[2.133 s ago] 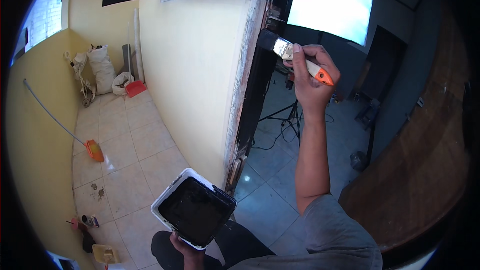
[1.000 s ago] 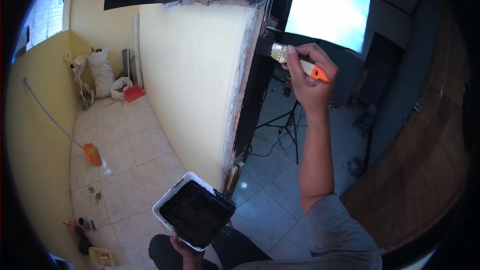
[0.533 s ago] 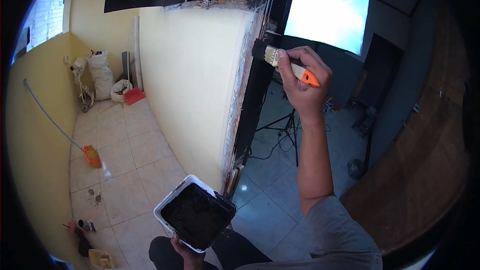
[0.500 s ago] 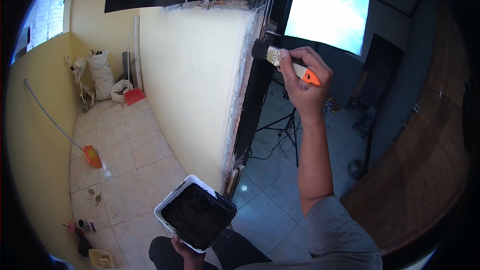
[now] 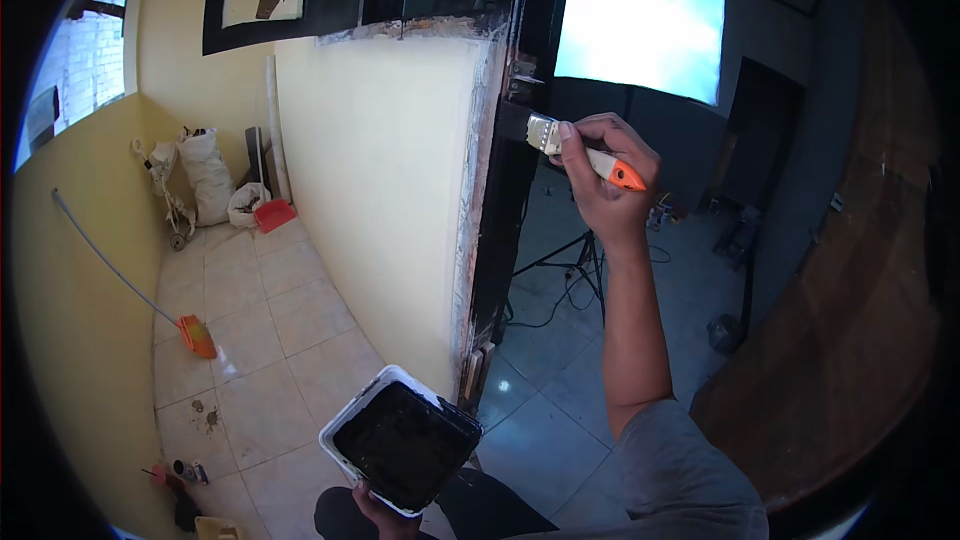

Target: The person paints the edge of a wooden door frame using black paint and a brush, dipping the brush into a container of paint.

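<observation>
In my right hand [image 5: 612,175] is a paintbrush [image 5: 546,133] with a pale handle tipped in orange. Its dark bristles rest against the black door frame [image 5: 508,155], just below a metal hinge plate [image 5: 523,76]; their ends blend into the black surface. Low in front of me, my left hand [image 5: 378,512] grips the near rim of a white square tub [image 5: 343,408], tilted slightly. Black paint [image 5: 405,445] coats the inside of that tub. Most of the left hand's fingers are hidden beneath it.
A cream wall [image 5: 375,140] with a rough, chipped edge borders the frame. Beyond the opening stand a black tripod [image 5: 585,265] and a bright white panel [image 5: 643,25]. A brown wooden door [image 5: 850,340] is at right. An orange broom [image 5: 196,337] leans left; sacks [image 5: 207,175] stand behind.
The view has tilted, so the surroundings sit lower. My right hand has moved the brush slightly down along the black frame. The tub is still in my left hand.
</observation>
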`<state>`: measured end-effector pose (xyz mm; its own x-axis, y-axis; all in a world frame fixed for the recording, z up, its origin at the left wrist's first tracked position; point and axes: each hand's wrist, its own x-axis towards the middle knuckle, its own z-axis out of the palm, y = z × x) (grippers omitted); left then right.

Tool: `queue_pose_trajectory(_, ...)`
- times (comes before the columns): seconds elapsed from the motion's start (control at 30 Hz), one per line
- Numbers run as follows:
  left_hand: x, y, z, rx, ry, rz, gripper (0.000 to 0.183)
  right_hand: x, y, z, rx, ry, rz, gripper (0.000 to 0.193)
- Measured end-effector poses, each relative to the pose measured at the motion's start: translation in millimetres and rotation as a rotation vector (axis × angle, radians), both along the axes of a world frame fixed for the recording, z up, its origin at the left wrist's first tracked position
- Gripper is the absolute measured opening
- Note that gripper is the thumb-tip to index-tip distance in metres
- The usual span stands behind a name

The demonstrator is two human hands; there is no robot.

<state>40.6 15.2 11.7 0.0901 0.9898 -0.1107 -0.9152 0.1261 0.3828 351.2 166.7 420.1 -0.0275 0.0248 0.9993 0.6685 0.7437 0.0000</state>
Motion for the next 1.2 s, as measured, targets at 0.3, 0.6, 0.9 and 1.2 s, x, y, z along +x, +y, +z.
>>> queue_pose_trajectory(0.3,-11,6,-30,-0.095,0.021,0.018,0.082,11,0,3,-0.115,0.139,0.234,0.015)
queue_pose_trajectory(0.6,-13,7,-40,-0.151,0.066,0.013,0.081,61,9,0,-0.144,0.11,0.323,0.013)
queue_pose_trajectory(0.9,-7,5,-29,-0.193,0.044,0.02,0.084,64,12,3,-0.175,0.139,0.372,0.011)
queue_pose_trajectory(1.2,-1,3,-11,-0.144,0.137,-0.04,0.083,65,8,6,-0.187,0.189,0.417,0.011)
